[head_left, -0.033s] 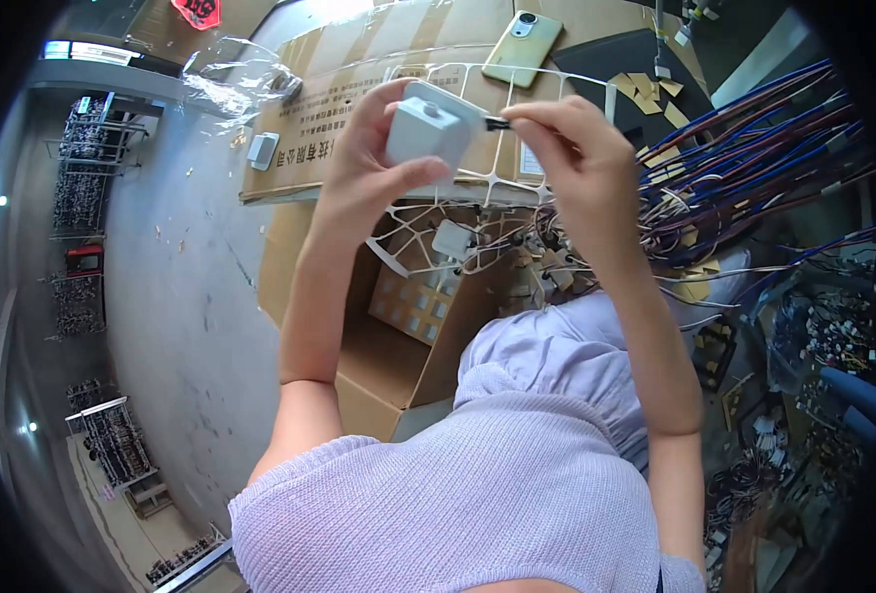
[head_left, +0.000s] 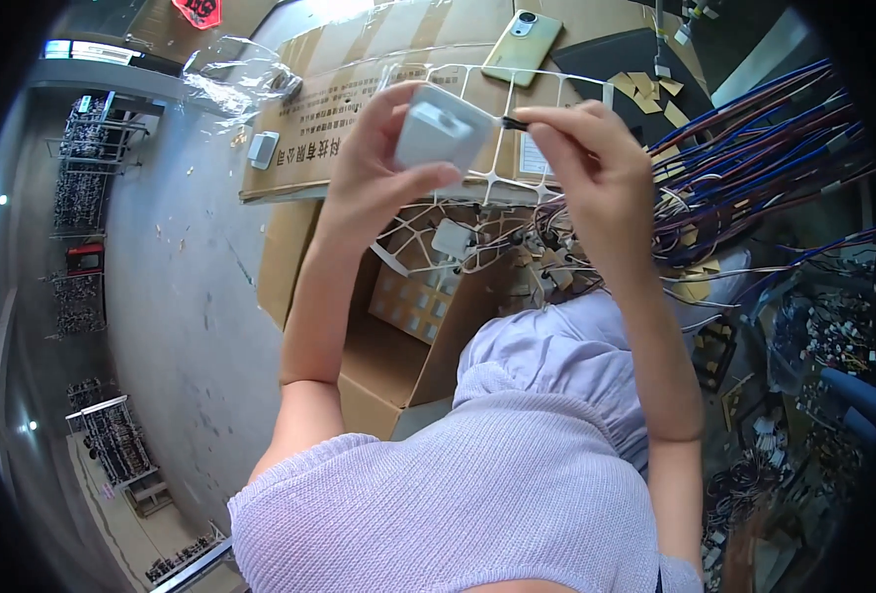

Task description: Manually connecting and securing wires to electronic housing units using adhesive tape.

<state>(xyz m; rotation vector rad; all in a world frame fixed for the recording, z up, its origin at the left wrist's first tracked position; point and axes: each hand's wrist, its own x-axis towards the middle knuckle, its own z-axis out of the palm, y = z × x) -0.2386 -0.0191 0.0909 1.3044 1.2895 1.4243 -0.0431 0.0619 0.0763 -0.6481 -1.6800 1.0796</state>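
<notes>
My left hand [head_left: 364,173] grips a white plastic box-shaped housing [head_left: 428,148] by its sides, thumb on the near edge. To its right, my right hand [head_left: 601,158] pinches a small black wire end [head_left: 514,124] between thumb and fingertips; its exact kind is too small to make out. A narrow gap shows between the wire end and the housing. Behind and below both hands spreads a white plastic lattice [head_left: 493,179] lying over cardboard. Another white housing [head_left: 452,238] sits lower down among thin wires.
A light-green phone [head_left: 539,61] lies on the large carton [head_left: 309,99]. An open cardboard box [head_left: 359,361] stands below, close to my lap. Long blue, red and white wires [head_left: 754,138] reach in from the right. A small white piece [head_left: 263,150] rests at the carton's left edge.
My right hand has moved slightly right with the black wire end, widening the gap to the housing. The housing has turned a little in my left hand.
</notes>
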